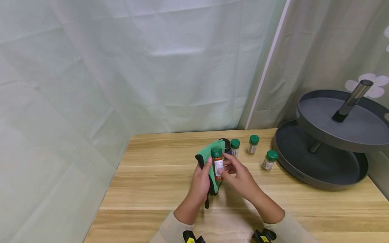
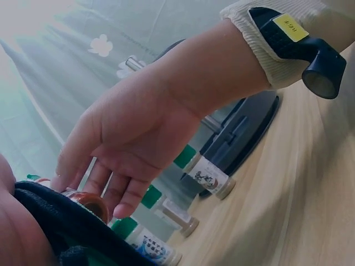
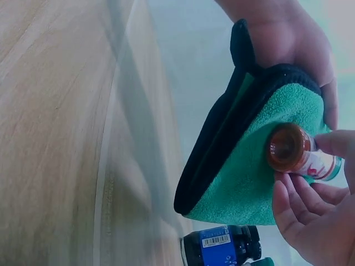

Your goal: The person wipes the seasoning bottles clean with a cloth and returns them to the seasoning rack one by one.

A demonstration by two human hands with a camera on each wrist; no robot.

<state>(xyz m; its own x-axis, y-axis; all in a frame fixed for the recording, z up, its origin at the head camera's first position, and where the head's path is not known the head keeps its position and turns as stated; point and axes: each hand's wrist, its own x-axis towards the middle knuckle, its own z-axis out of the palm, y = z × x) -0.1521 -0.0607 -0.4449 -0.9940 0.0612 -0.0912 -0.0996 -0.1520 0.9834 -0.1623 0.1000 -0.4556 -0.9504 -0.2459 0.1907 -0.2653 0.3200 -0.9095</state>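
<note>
My right hand (image 1: 243, 179) pinches a small spice jar (image 1: 217, 163) with a green lid, a white label and orange-red contents. The jar stands upright above the table, against a green cloth (image 1: 205, 153) with black edging. My left hand (image 1: 199, 185) holds this folded cloth from behind, its thumb at the jar's left side. In the right wrist view, the jar's round base (image 3: 285, 148) faces the camera, and the right fingers (image 3: 302, 202) and thumb grip its sides. Much of the left hand is hidden behind the cloth there.
Behind the hands stand a black-lidded jar (image 1: 225, 144) with a blue label and several green-lidded spice jars, among them one at the back (image 1: 253, 145) and one nearer the tray (image 1: 269, 160). A dark two-tier round tray (image 1: 322, 179) occupies the table's right side. Curtains hang behind.
</note>
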